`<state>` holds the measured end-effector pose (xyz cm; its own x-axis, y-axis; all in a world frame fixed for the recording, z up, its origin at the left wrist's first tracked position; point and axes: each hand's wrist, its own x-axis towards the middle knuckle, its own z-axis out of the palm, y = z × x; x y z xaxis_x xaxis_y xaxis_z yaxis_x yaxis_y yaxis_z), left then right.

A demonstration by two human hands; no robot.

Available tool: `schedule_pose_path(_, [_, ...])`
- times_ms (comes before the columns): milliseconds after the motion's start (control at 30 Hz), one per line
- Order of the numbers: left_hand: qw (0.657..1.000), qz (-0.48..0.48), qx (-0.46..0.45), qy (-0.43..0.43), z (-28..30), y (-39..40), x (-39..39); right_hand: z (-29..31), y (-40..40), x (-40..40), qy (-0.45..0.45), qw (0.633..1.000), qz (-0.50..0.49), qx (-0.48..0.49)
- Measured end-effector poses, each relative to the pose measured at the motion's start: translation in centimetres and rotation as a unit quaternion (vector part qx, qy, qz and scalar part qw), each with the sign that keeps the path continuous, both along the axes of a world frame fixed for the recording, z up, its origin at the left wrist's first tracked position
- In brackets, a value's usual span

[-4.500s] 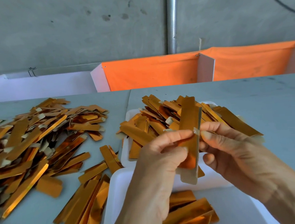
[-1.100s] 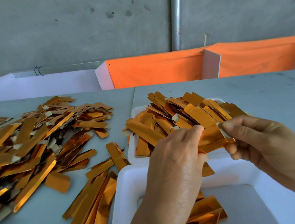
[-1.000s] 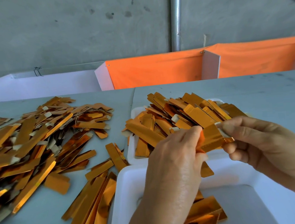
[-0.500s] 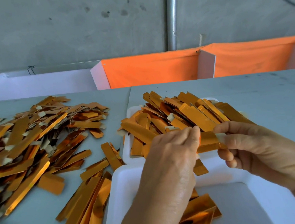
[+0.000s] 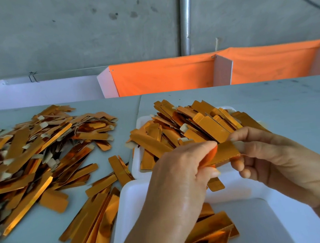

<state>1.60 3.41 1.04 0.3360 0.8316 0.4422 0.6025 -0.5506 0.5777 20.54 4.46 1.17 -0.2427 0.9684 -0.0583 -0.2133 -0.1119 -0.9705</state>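
Note:
Both hands hold one gold foil card strip [image 5: 225, 152] level above the near white foam tray [image 5: 129, 204]. My left hand [image 5: 181, 181] pinches its left end, and the palm hides part of the strip. My right hand [image 5: 269, 158] pinches the right end between thumb and forefinger. The strip lies roughly crosswise, tilted up to the right. A few gold strips [image 5: 211, 230] lie inside the near tray. Behind it, a far white tray [image 5: 137, 161] is heaped with gold strips [image 5: 186, 127].
A wide loose pile of gold strips [image 5: 33, 156] covers the grey table [image 5: 288, 103] at the left, with more strips [image 5: 94, 228] beside the near tray. Orange cloth panels [image 5: 163, 77] and white dividers [image 5: 42, 92] stand behind the table under a concrete wall.
The strip stood upright in both hands 4.5 s ago; it now lies crosswise between them. Over the last second both hands kept their pinch with only slight shifts.

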Motion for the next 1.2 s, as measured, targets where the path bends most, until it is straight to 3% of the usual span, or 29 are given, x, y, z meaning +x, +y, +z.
schedule_pose_path(133, [0.995, 0.003, -0.079, -0.068, 0.2, 0.0, -0.2, -0.3, 0.1, 0.1, -0.012, 0.998, -0.013, 0.065])
schedule_pose_path(367, [0.990, 0.006, -0.103, -0.092, -0.4, 0.3, -0.3, -0.3, 0.1, -0.1, -0.014, 0.994, -0.035, 0.102])
schedule_pose_path(600, [0.981, 0.014, -0.135, -0.140, -0.5, 0.5, -0.6, 0.2, -0.2, 0.2, -0.030, 0.990, 0.019, 0.134])
schedule_pose_path(800, [0.983, 0.017, -0.136, -0.120, -0.5, 0.5, -0.6, 0.4, -0.6, 0.0, -0.110, 0.979, -0.015, 0.174])
schedule_pose_path(1200, [0.992, 0.007, -0.106, -0.061, -0.5, 0.3, -0.2, -0.3, -0.3, -1.2, -0.157, 0.968, -0.099, 0.167])
